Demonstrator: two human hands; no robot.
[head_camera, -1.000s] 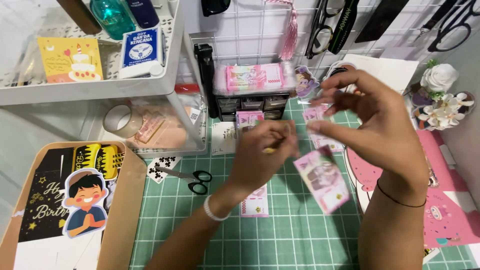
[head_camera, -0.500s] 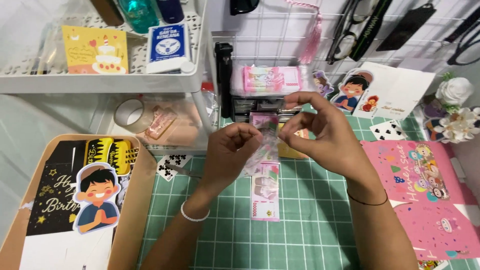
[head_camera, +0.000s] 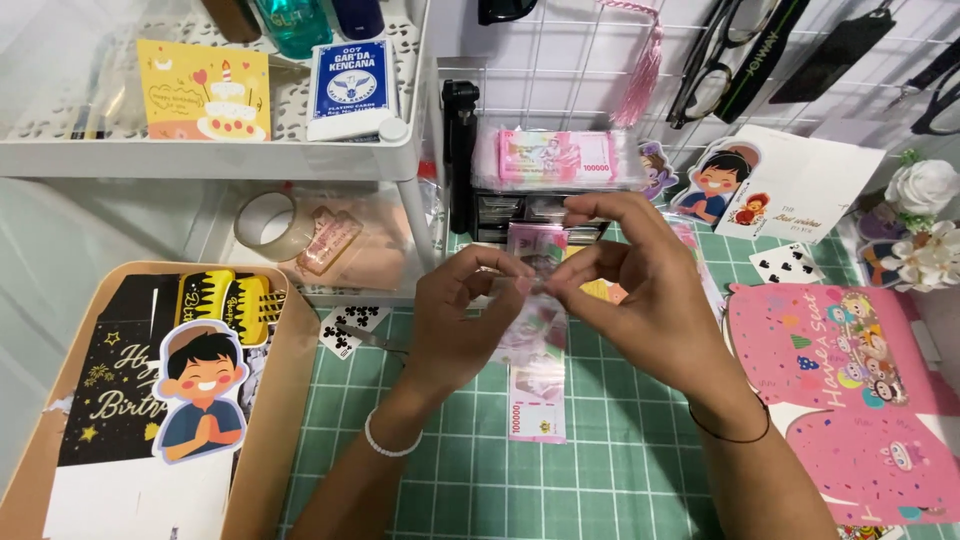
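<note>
Both hands meet over the green cutting mat (head_camera: 620, 480). The left hand (head_camera: 462, 325) and the right hand (head_camera: 640, 290) each pinch, with thumb and forefinger closed tight, the top edge of a clear plastic sleeve strip holding pink banknotes (head_camera: 538, 385), which hangs down and trails flat onto the mat between the wrists. Just behind the hands, a stack of pink banknotes (head_camera: 556, 156) rests on a small drawer unit. A roll of clear tape (head_camera: 268, 224) sits to the left under a white shelf (head_camera: 200, 158).
</note>
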